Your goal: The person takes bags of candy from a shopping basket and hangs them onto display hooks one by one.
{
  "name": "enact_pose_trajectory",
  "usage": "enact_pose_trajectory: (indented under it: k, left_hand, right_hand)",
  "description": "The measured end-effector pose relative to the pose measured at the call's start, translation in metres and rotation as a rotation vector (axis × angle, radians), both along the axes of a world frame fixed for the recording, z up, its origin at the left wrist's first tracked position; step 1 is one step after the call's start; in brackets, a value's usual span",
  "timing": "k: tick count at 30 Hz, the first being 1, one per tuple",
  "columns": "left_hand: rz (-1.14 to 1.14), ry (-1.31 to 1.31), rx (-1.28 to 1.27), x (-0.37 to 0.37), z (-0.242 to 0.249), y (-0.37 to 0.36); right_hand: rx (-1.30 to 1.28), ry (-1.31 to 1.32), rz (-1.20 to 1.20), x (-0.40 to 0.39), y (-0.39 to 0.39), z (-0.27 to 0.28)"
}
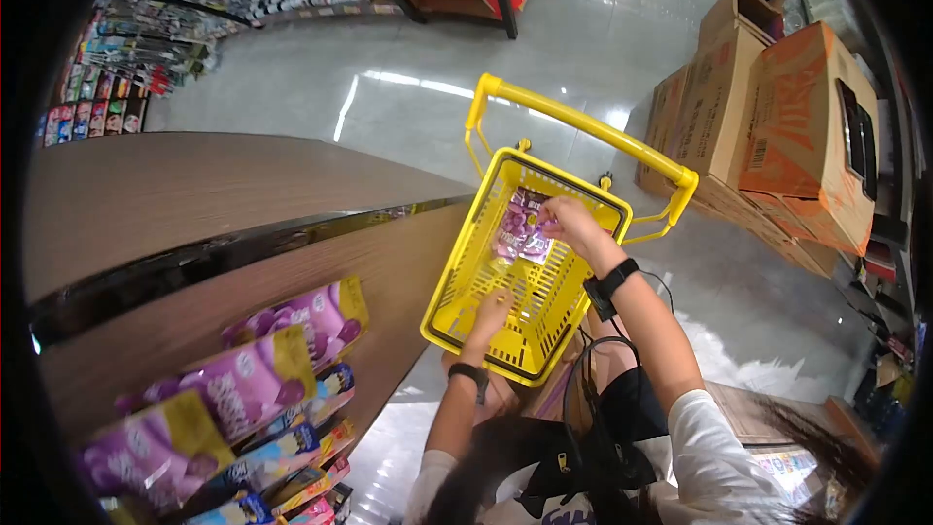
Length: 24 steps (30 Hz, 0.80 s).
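Observation:
A yellow shopping basket (453, 282) with slotted walls stands below me, tilted in my view. Inside it, at the end near the handle, are shiny purple snack bags (522, 224); how many there are is hard to tell. My right hand (573, 221) reaches in over the right rim, its fingers closed on the edge of a purple bag. Over the lower left part of the basket is my left hand (492, 313), fingers loosely apart and nothing visible in them. Both wrists wear black bands.
Left of the basket runs a brown shelf (389, 272), with purple and yellow snack bags (233, 384) standing at its lower end. A yellow handle bar (593, 126) rises beyond the basket. Cardboard boxes (714, 107) are stacked to the right. Shelves of packaged goods (185, 0) line the far left.

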<state>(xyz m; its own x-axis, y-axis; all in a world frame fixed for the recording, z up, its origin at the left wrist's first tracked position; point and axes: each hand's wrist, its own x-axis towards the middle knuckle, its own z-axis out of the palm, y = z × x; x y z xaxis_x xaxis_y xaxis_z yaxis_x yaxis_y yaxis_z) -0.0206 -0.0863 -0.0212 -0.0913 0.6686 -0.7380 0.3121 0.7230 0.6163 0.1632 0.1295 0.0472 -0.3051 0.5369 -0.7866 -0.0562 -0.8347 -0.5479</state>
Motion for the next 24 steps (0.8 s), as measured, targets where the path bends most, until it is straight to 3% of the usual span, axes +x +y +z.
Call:
enact_pose_trajectory:
  k: [4, 9, 14, 16, 18, 21, 24]
  left_hand:
    - [0.338, -0.212, -0.123, -0.008, -0.013, 0.020]
    - [0.492, -0.253, -0.191, -0.009, -0.014, 0.043]
    - [0.571, -0.328, -0.201, -0.011, -0.057, 0.033]
    - [0.674, -0.388, -0.196, -0.006, -0.042, 0.041]
    - [0.658, -0.414, -0.170, -0.002, -0.019, 0.050]
    - [0.501, -0.467, -0.097, -0.002, 0.008, 0.054]
    - [0.379, -0.472, 0.009, 0.009, 0.041, 0.057]
  right_hand:
    - [-0.197, 0.021, -0.113, -0.024, 0.016, -0.017]
    - [-0.311, -0.003, -0.147, -0.042, 0.008, -0.068]
    - [-0.294, -0.024, -0.177, -0.055, -0.015, -0.038]
    - [-0.313, -0.074, -0.091, -0.047, -0.033, -0.073]
    - [-0.285, -0.112, -0.010, -0.043, -0.042, -0.080]
    - [-0.310, -0.182, -0.018, -0.049, -0.041, -0.039]
    - [-0.348, 0.032, -0.120, -0.053, -0.045, 0.000]
